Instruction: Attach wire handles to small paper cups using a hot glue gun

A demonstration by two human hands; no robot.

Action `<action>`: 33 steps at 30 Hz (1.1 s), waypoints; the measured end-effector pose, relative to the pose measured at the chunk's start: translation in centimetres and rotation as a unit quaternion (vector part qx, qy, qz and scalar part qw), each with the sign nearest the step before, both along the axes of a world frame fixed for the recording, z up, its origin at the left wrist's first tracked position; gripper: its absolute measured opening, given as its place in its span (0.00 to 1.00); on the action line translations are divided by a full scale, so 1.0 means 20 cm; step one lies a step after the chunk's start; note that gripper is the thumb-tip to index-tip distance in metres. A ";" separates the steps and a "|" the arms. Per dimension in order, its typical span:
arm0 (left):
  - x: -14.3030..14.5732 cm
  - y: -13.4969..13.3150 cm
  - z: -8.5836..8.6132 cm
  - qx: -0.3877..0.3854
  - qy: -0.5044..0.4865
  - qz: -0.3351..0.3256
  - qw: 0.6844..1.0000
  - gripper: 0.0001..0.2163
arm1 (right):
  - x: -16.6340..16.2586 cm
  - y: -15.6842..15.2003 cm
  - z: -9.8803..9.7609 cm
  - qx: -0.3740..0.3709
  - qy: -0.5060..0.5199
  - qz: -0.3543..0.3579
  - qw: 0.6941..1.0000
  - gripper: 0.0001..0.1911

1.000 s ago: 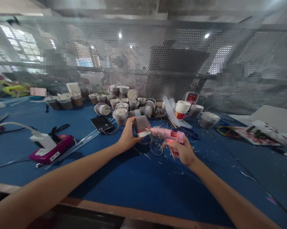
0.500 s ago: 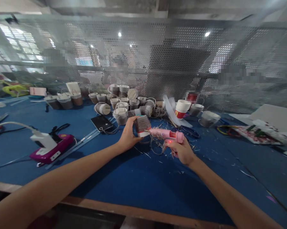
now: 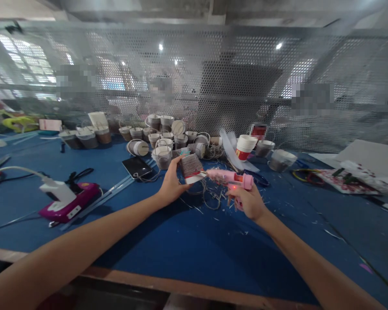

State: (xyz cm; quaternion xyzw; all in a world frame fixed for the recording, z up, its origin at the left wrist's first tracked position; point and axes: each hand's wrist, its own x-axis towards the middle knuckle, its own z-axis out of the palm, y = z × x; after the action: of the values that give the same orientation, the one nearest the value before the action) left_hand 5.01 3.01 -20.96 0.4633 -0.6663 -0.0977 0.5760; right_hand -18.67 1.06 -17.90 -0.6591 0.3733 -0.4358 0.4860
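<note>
the glue gun [image 3: 225,177] shifted right, near tangled twine [image 3: 215,152] and stacked cups [image 3: 245,148].

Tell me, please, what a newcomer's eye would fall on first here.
Probably the pink glue gun in the right hand, its tip near the cup in the left hand. Next might come the cluster of cups behind, and the purple power strip at left on the table.

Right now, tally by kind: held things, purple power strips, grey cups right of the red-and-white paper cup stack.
Pink plastic glue gun, right hand: 1
Grey cord-wrapped paper cup, left hand: 1
Purple power strip: 1
Grey cups right of stack: 2
Total: 5
</note>
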 end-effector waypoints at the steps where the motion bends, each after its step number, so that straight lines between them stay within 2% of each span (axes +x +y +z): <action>1: 0.00 0.00 0.00 -0.002 0.002 -0.002 1.000 0.36 | 0.00 0.00 0.00 0.003 -0.002 0.000 1.000 0.08; 12: -0.02 0.01 0.01 -0.015 0.024 -0.020 0.999 0.36 | -0.01 -0.01 0.04 0.023 0.004 -0.029 0.999 0.10; 15: -0.02 0.02 0.01 -0.031 0.021 -0.037 0.999 0.35 | -0.01 -0.03 0.02 0.018 0.037 -0.042 0.998 0.10; 17: -0.02 0.03 0.01 -0.033 0.014 -0.046 0.998 0.36 | -0.02 -0.04 0.02 -0.017 0.096 -0.067 0.993 0.11; 19: -0.02 0.04 0.01 -0.031 0.006 -0.047 0.998 0.36 | -0.03 -0.04 0.03 -0.089 0.181 -0.130 0.971 0.10; 20: -0.02 0.04 0.01 -0.031 0.004 -0.044 0.999 0.37 | -0.03 -0.04 0.04 -0.127 0.227 -0.177 0.949 0.09; 23: -0.02 0.04 0.00 -0.032 0.003 -0.037 0.999 0.37 | -0.06 -0.05 0.07 -0.210 0.338 -0.319 0.861 0.11; 25: -0.01 0.03 0.00 -0.033 0.002 -0.033 0.999 0.38 | -0.09 -0.06 0.08 -0.230 0.386 -0.378 0.809 0.19; 27: -0.01 0.03 0.00 -0.031 -0.002 -0.032 0.999 0.37 | -0.11 -0.08 0.07 -0.220 0.423 -0.403 0.781 0.24; 30: -0.02 0.03 0.00 -0.025 -0.004 -0.029 0.999 0.36 | -0.11 -0.10 0.04 -0.204 0.449 -0.386 0.780 0.28; 33: -0.02 0.04 0.00 -0.026 0.003 -0.028 0.999 0.36 | -0.07 -0.08 0.01 -0.259 0.414 -0.291 0.823 0.29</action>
State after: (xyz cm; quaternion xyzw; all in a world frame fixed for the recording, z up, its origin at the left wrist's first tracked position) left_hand 4.63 3.77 -20.92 0.4289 -0.6796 -0.0974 0.5870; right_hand -20.05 -0.56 -17.73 -0.7400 0.5871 -0.3239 -0.0520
